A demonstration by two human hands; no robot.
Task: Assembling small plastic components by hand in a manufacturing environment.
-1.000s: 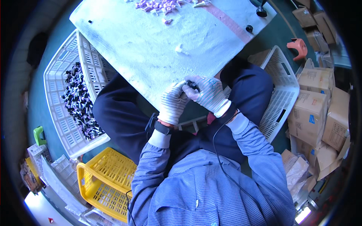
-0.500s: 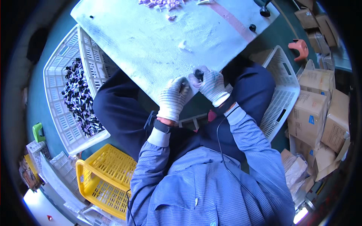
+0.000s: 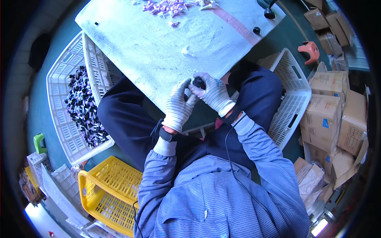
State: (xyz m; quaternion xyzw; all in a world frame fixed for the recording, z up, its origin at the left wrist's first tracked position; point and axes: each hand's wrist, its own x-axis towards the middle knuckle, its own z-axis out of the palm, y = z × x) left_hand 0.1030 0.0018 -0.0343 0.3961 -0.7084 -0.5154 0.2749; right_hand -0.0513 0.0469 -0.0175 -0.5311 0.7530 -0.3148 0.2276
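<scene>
Both my hands wear pale knitted gloves and meet over the near corner of the white tabletop point(image 3: 143, 51). My right hand point(image 3: 215, 92) is closed around a round black piece point(image 3: 199, 82), its circular face showing between thumb and fingers. Close beside it, my left hand point(image 3: 178, 106) has its fingers curled toward the thumb, the tips close to the black piece. What those left fingers hold, if anything, is hidden. A small white piece point(image 3: 187, 51) lies on the tabletop beyond my hands. Farther off is a pile of small pink and lilac pieces point(image 3: 164, 7).
A white crate point(image 3: 59, 115) at left contains many small black, white and lilac parts point(image 3: 82, 107). Another white crate point(image 3: 291, 99) stands at right, beside stacked cardboard boxes point(image 3: 321, 119). A yellow basket point(image 3: 113, 174) sits lower left. Black fittings point(image 3: 256, 30) are at the table's far right edge.
My left fingers have loosened from a tighter curl and moved closer to the right hand. The black piece has turned, showing its round face. The whole view has shifted slightly.
</scene>
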